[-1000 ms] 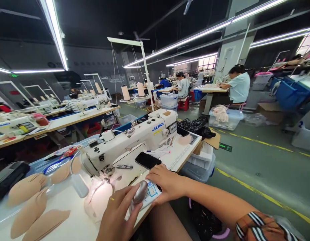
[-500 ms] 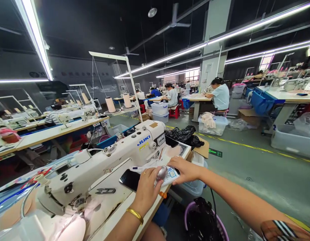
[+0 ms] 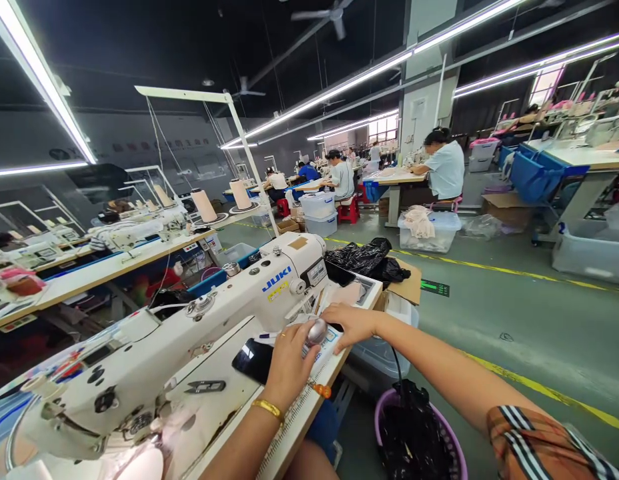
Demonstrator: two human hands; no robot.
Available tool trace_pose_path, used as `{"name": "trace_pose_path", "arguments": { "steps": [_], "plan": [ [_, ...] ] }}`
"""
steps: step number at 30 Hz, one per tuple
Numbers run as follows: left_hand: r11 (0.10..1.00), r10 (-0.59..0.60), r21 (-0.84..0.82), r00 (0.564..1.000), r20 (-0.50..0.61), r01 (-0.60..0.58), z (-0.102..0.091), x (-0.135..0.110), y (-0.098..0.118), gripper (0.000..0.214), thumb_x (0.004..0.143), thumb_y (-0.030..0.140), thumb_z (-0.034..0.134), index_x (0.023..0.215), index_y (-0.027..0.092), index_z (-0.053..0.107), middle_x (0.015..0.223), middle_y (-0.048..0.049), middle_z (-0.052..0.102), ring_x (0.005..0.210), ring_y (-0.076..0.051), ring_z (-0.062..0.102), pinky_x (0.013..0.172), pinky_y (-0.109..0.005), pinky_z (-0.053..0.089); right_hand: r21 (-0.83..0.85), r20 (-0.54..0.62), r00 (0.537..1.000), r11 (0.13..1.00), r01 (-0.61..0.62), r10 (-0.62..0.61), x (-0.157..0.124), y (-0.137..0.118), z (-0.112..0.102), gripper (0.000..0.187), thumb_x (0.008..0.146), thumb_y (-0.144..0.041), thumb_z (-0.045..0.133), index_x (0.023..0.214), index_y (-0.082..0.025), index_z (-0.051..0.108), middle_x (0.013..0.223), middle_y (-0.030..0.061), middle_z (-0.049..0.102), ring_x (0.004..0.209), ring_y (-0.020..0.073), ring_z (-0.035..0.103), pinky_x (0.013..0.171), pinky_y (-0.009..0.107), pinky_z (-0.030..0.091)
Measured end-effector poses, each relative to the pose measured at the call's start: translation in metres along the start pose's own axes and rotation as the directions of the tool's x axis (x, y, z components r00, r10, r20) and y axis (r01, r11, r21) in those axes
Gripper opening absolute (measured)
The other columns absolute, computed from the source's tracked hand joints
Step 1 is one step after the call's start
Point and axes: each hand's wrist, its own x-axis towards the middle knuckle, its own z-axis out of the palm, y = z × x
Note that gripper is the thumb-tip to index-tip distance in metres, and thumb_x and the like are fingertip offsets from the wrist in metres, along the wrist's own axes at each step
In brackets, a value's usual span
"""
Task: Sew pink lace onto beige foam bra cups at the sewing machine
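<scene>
My left hand (image 3: 290, 353), with a ring and a gold bangle, is closed around a shiny silver rounded object (image 3: 317, 332) whose kind I cannot make out. Beneath it lies a white packet with blue print (image 3: 329, 341), low over the table edge. My right hand (image 3: 353, 324) curls over the packet's far side, thumb toward me; its fingertips are partly hidden. A black phone (image 3: 251, 360) lies left of my left hand, with a pen (image 3: 265, 336) behind it. An orange-handled tool (image 3: 321, 389) is below my left thumb.
A white JUKI sewing machine (image 3: 269, 280) fills the left of the table, with thread snips (image 3: 205, 386) on its bed. A black plastic bag (image 3: 367, 260) is behind. A purple basket (image 3: 379, 421) with black plastic stands on the floor. Co-workers sit at farther tables.
Both hands have come lower and slightly left in view with the silver object and packet. The packet now looks flatter against the table. The camera view has shifted a little.
</scene>
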Motion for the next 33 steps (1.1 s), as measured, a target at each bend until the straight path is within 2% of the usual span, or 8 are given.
{"name": "trace_pose_path", "arguments": {
  "steps": [3,6,11,14,22,28,33],
  "plan": [
    [1.000,0.004,0.028,1.000,-0.018,-0.003,0.002,0.004,-0.003,0.046,0.093,0.021,0.068,0.137,0.026,0.056,0.123,-0.0084,0.068,0.113,-0.031,0.063,0.097,-0.049,0.052,0.023,-0.018,1.000,1.000,0.005,-0.005,0.005,0.004,0.000,0.071,0.076,-0.056,0.085,0.131,-0.016,0.064,0.132,0.0158,0.066,0.125,0.0347,0.058,0.109,0.050,0.041],
    [0.999,0.000,0.043,1.000,-0.030,0.001,0.002,0.005,-0.004,0.046,0.092,0.022,0.068,0.137,0.026,0.056,0.122,-0.0090,0.068,0.113,-0.032,0.063,0.096,-0.050,0.053,0.046,-0.039,0.999,0.999,0.005,-0.003,0.005,0.004,0.001,0.079,0.077,-0.055,0.085,0.141,-0.017,0.059,0.142,0.0175,0.062,0.132,0.0357,0.054,0.113,0.052,0.037],
    [0.997,0.029,0.074,0.999,-0.025,-0.027,0.000,0.003,-0.001,0.046,0.094,0.025,0.067,0.138,0.025,0.055,0.123,-0.0096,0.067,0.113,-0.032,0.063,0.098,-0.051,0.052,0.065,-0.124,0.991,0.997,-0.045,0.053,-0.009,-0.004,0.005,0.096,0.077,-0.060,0.084,0.155,-0.017,0.046,0.156,0.0214,0.048,0.146,0.0376,0.041,0.122,0.055,0.027],
    [0.994,0.033,0.100,0.999,-0.011,-0.031,-0.001,0.003,0.001,0.046,0.095,0.027,0.065,0.140,0.025,0.054,0.125,-0.0104,0.066,0.113,-0.032,0.062,0.099,-0.052,0.051,0.075,-0.189,0.977,0.993,-0.089,0.102,-0.020,-0.012,0.006,0.102,0.079,-0.063,0.082,0.158,-0.015,0.040,0.158,0.0234,0.044,0.149,0.0378,0.036,0.123,0.056,0.025],
    [0.993,0.008,0.116,1.000,-0.008,-0.007,-0.002,0.003,0.005,0.054,0.094,0.026,0.065,0.146,0.023,0.048,0.126,-0.0121,0.064,0.116,-0.034,0.061,0.099,-0.055,0.051,0.086,-0.308,0.938,0.986,-0.140,0.160,-0.034,-0.029,0.011,0.098,0.079,-0.058,0.084,0.158,-0.020,0.041,0.153,0.0204,0.050,0.143,0.0372,0.043,0.120,0.056,0.032],
    [0.994,0.003,0.112,1.000,-0.007,-0.002,-0.004,0.003,0.006,0.056,0.094,0.029,0.066,0.147,0.022,0.048,0.126,-0.0120,0.064,0.116,-0.033,0.061,0.100,-0.054,0.051,0.122,-0.306,0.936,0.982,-0.145,0.176,-0.023,-0.028,0.019,0.100,0.077,-0.056,0.087,0.157,-0.019,0.040,0.152,0.0204,0.051,0.140,0.0369,0.046,0.119,0.055,0.032],
    [0.992,-0.015,0.124,1.000,-0.012,0.016,-0.014,-0.003,0.006,0.058,0.094,0.030,0.066,0.148,0.022,0.047,0.130,-0.0127,0.063,0.120,-0.034,0.060,0.101,-0.055,0.050,0.134,-0.310,0.933,0.980,-0.145,0.181,-0.019,-0.032,0.021,0.100,0.076,-0.055,0.089,0.157,-0.019,0.041,0.150,0.0188,0.053,0.138,0.0369,0.047,0.118,0.055,0.033]
  ]
}}
